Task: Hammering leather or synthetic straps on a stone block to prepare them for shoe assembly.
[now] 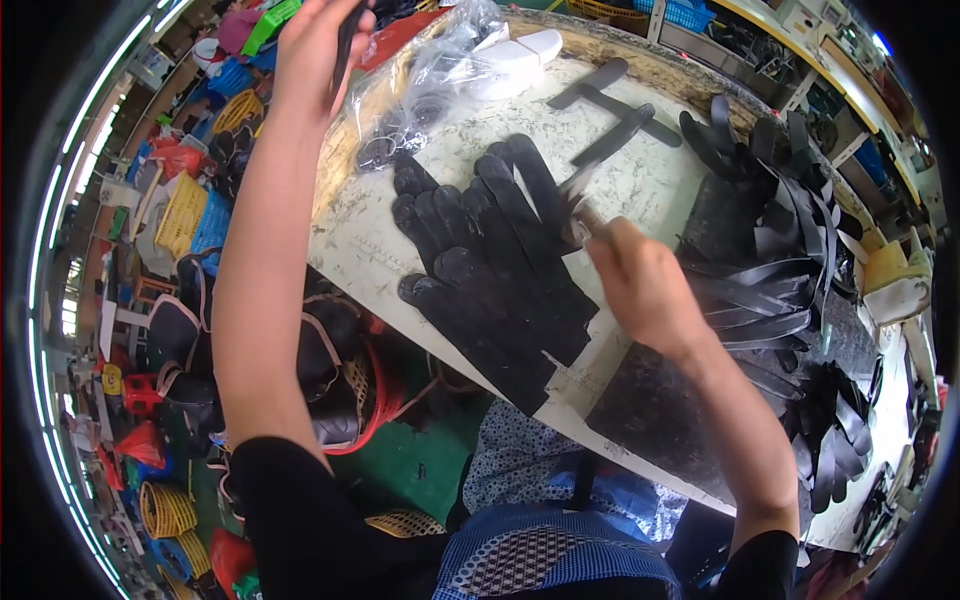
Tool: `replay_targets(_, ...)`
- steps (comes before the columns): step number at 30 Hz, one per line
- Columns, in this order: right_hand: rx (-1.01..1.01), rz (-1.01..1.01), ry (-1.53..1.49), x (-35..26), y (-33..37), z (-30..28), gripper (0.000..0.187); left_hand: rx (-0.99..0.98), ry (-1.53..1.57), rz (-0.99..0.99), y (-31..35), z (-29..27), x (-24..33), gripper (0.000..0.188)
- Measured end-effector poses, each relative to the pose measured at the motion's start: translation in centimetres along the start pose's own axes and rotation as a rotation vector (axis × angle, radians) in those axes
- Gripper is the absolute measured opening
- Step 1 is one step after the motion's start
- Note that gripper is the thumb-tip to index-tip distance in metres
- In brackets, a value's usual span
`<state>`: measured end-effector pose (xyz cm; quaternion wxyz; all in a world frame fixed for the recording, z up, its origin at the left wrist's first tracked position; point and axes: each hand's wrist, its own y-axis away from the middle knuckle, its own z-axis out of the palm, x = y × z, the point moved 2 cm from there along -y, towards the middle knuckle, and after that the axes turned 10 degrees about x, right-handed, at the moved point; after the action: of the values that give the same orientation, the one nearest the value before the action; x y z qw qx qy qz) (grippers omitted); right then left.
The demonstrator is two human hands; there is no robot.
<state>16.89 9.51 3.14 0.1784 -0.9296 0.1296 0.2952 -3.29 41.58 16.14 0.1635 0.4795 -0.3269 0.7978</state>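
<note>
My left hand, raised at the upper left, is closed on a black strip. In my right hand is a short tool with a brownish handle; motion blurs its head, so its exact kind is unclear. That tool is over the right edge of a fan of overlapping black strips with rounded ends, which look like leather, on the white worktop. Just beyond it, two or three more black strips lie crossed.
Clear plastic wrapping and a white, shoe-shaped form rest at the far edge. Heaps of black strips cover the dark board at right. Below on the left stands a red basket holding black pieces.
</note>
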Motion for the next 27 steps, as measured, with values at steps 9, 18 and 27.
replay_targets(9, 0.182, 0.542, -0.905, -0.1, 12.4, -10.6, 0.038, -0.580, -0.327, -0.602, 24.4, 22.6, -9.3, 0.030)
replay_targets(18, 0.533, 0.529, -0.407, 6.2, 25.7, -15.5, 0.012, -0.673, -0.605, 0.170, 25.8, 33.1, -19.0, 0.011)
replay_targets(27, 0.191, 0.391, -0.103, 6.8, 28.0, -16.9, 0.026, -0.680, -0.634, 0.103, 25.7, 34.3, -19.8, 0.028)
